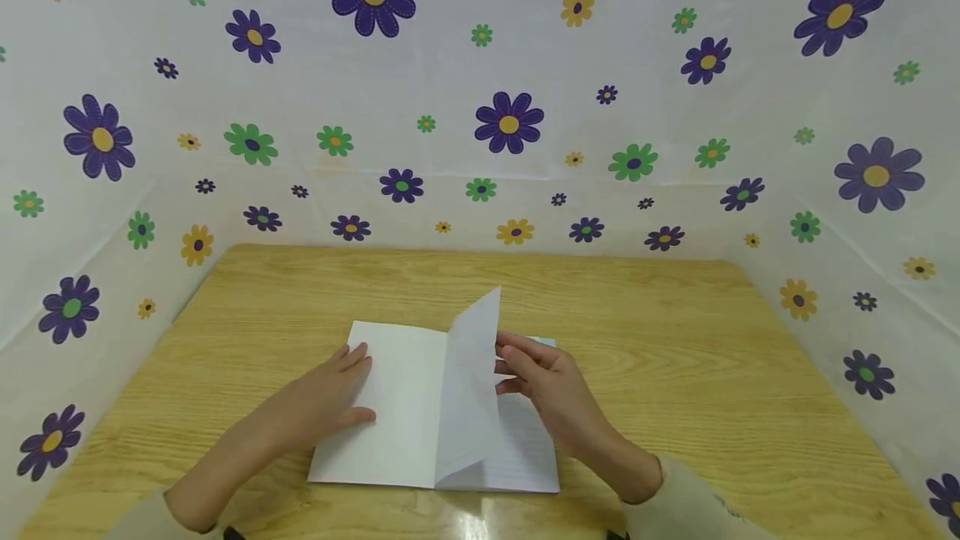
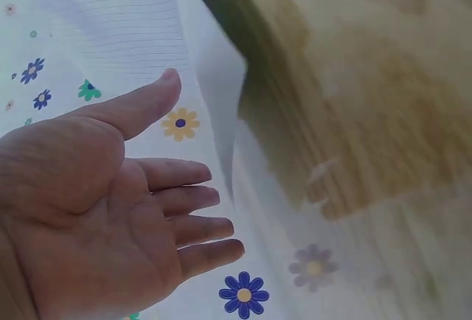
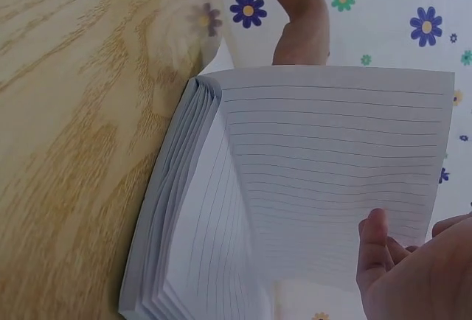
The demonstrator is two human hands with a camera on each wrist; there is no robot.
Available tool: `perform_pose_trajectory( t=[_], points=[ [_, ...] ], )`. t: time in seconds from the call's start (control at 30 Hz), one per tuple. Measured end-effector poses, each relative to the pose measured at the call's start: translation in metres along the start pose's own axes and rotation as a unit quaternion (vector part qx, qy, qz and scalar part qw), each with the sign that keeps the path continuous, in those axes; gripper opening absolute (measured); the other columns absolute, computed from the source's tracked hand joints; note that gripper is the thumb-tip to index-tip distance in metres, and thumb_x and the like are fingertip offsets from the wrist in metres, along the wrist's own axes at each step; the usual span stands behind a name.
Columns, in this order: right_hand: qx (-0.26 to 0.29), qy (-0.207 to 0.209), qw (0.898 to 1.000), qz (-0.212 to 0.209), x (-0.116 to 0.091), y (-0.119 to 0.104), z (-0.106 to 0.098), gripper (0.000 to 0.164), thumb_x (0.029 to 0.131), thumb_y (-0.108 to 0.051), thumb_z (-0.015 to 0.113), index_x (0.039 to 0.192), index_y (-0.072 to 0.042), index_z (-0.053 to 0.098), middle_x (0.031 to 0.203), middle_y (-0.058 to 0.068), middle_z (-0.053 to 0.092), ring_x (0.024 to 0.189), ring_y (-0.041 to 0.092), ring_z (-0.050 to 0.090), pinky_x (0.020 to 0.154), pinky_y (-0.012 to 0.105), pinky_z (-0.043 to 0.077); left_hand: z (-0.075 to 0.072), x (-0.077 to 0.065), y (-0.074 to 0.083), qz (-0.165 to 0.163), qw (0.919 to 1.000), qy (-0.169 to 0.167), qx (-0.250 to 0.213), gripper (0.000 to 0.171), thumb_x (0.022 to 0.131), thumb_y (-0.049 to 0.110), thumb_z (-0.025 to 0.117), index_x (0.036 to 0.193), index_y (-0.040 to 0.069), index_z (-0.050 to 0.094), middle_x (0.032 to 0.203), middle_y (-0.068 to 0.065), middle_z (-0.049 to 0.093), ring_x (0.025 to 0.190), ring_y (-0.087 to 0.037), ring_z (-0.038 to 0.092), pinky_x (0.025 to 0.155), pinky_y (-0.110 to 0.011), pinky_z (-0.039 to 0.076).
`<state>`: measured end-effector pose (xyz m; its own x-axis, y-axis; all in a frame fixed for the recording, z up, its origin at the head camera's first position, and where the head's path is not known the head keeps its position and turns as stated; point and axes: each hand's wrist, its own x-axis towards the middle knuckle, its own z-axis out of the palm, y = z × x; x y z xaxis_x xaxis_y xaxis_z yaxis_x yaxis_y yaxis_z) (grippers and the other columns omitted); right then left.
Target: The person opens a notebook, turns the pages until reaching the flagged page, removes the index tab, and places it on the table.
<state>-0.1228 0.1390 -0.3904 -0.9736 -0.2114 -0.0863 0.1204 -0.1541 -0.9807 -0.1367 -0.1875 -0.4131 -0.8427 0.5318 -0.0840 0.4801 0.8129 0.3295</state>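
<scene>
A notebook (image 1: 401, 448) lies spread on the table, its left side blank white. My left hand (image 1: 322, 398) rests on that left side with fingers and thumb spread; in the left wrist view the same hand (image 2: 103, 209) shows its palm and straight fingers. One page (image 1: 470, 390) stands raised near the fold. At its outer edge, my right hand (image 1: 558, 398) pinches the page. Ruled lines cover this page (image 3: 332, 136) in the right wrist view, where the thumb of my right hand (image 3: 420, 272) lies against it and other fingers are partly hidden behind.
The wood-grain table (image 1: 675, 373) extends around the notebook. A white cloth with printed flowers (image 1: 442, 82) encloses the table at the back and both sides. A bluish corner (image 1: 546, 342) shows at the notebook's upper right. Further ruled pages (image 3: 206, 224) lie under the raised one.
</scene>
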Motion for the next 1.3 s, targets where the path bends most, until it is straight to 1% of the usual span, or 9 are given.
perform_pose_trajectory(
  t=[0.13, 0.27, 0.4, 0.6, 0.7, 0.83, 0.93, 1.13, 1.3],
  points=[
    [-0.005, -0.022, 1.0, -0.004, 0.0, 0.001, 0.003, 0.04, 0.107, -0.01, 0.057, 0.143, 0.008, 0.056, 0.134, 0.015, 0.062, 0.106, 0.02, 0.067, 0.089, 0.033, 0.059, -0.008, -0.001, 0.005, -0.015, 0.9996, 0.021, -0.008, 0.072, 0.1, 0.039, 0.068, 0.148, -0.011, 0.047, 0.16, -0.03, 0.035, 0.146, -0.051, 0.032, 0.112, -0.06, 0.038],
    [-0.028, -0.051, 0.998, -0.009, 0.0, 0.006, 0.005, 0.045, 0.105, -0.01, 0.06, 0.146, 0.008, 0.053, 0.145, 0.021, 0.056, 0.109, 0.021, 0.068, 0.092, 0.033, 0.058, -0.016, -0.003, 0.011, -0.022, 0.9978, 0.058, -0.022, 0.07, 0.102, 0.038, 0.066, 0.151, -0.007, 0.045, 0.161, -0.025, 0.036, 0.146, -0.045, 0.036, 0.109, -0.058, 0.042],
    [-0.039, -0.08, 0.996, 0.002, 0.001, 0.011, 0.009, 0.049, 0.103, -0.011, 0.062, 0.148, 0.006, 0.051, 0.147, 0.022, 0.056, 0.112, 0.025, 0.069, 0.094, 0.033, 0.057, -0.024, -0.004, 0.017, -0.014, 0.9946, 0.094, -0.04, 0.069, 0.103, 0.034, 0.066, 0.154, -0.006, 0.042, 0.16, -0.025, 0.038, 0.146, -0.043, 0.039, 0.11, -0.058, 0.041],
    [-0.045, -0.126, 0.991, -0.005, 0.005, 0.014, 0.016, 0.05, 0.103, -0.013, 0.063, 0.148, 0.006, 0.051, 0.147, 0.023, 0.056, 0.119, 0.023, 0.067, 0.093, 0.034, 0.057, -0.032, -0.006, 0.017, -0.014, 0.9884, 0.125, -0.084, 0.066, 0.104, 0.028, 0.064, 0.156, -0.005, 0.039, 0.159, -0.024, 0.04, 0.146, -0.042, 0.04, 0.114, -0.058, 0.037],
    [-0.056, -0.159, 0.986, -0.008, 0.006, 0.018, 0.019, 0.047, 0.104, -0.013, 0.061, 0.147, 0.005, 0.053, 0.148, 0.021, 0.055, 0.125, 0.026, 0.064, 0.095, 0.036, 0.056, -0.034, -0.008, 0.013, -0.018, 0.9851, 0.135, -0.105, 0.064, 0.106, 0.028, 0.062, 0.156, -0.005, 0.039, 0.159, -0.024, 0.04, 0.146, -0.042, 0.04, 0.115, -0.059, 0.036],
    [-0.054, -0.192, 0.98, -0.003, 0.006, 0.023, 0.023, 0.045, 0.104, -0.009, 0.059, 0.147, 0.005, 0.053, 0.149, 0.022, 0.054, 0.132, 0.034, 0.058, 0.099, 0.039, 0.055, -0.036, -0.01, 0.005, -0.022, 0.9818, 0.141, -0.125, 0.061, 0.108, 0.028, 0.057, 0.157, -0.004, 0.037, 0.16, -0.023, 0.039, 0.146, -0.042, 0.039, 0.116, -0.059, 0.034],
    [-0.051, -0.204, 0.978, 0.006, 0.006, 0.025, 0.025, 0.045, 0.104, -0.007, 0.058, 0.147, 0.005, 0.052, 0.149, 0.022, 0.055, 0.134, 0.036, 0.056, 0.101, 0.04, 0.054, -0.038, -0.012, 0.001, -0.021, 0.9792, 0.144, -0.142, 0.057, 0.109, 0.022, 0.054, 0.157, -0.005, 0.037, 0.16, -0.023, 0.039, 0.146, -0.043, 0.039, 0.115, -0.06, 0.034],
    [-0.065, -0.221, 0.973, 0.029, 0.008, 0.03, 0.029, 0.044, 0.104, -0.005, 0.056, 0.147, 0.004, 0.053, 0.148, 0.02, 0.056, 0.135, 0.033, 0.056, 0.101, 0.038, 0.054, -0.044, -0.016, 0.001, -0.014, 0.9757, 0.156, -0.153, 0.055, 0.11, 0.022, 0.052, 0.156, -0.006, 0.038, 0.158, -0.025, 0.04, 0.144, -0.045, 0.039, 0.113, -0.062, 0.036],
    [-0.068, -0.234, 0.967, 0.07, 0.008, 0.034, 0.033, 0.045, 0.104, -0.005, 0.056, 0.148, 0.005, 0.052, 0.147, 0.018, 0.057, 0.137, 0.031, 0.054, 0.104, 0.036, 0.052, -0.042, -0.015, 0.002, -0.018, 0.9755, 0.155, -0.155, 0.058, 0.109, 0.021, 0.056, 0.155, -0.007, 0.038, 0.158, -0.026, 0.04, 0.145, -0.046, 0.038, 0.113, -0.063, 0.035]
  ],
)
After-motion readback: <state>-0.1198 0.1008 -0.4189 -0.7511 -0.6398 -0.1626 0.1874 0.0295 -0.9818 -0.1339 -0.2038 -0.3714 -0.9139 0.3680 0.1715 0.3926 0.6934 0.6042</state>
